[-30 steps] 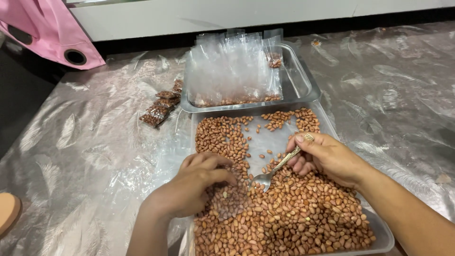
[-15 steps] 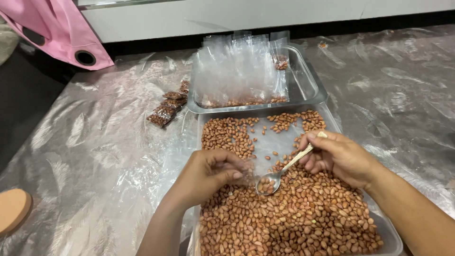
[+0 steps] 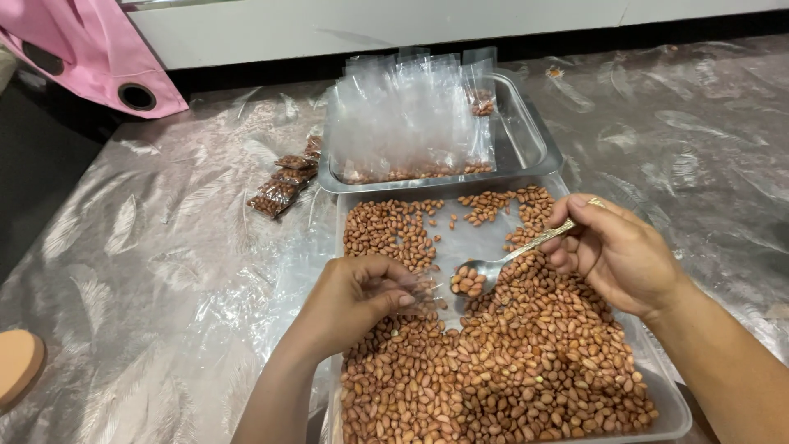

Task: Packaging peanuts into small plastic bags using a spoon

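Right hand around loaded spoon

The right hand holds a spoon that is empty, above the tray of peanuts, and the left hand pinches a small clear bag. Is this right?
Not quite. In the head view the spoon in the right hand is loaded with peanuts, not empty. The rest holds: it is above the tray of peanuts, and the left hand pinches a small clear bag.

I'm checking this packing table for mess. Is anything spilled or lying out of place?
Mostly tidy. The peanuts stay inside their tray, and the spoon in the right hand carries its load level. One oddity: several filled packets lie loose on the table cover, left of the far tray instead of in it.
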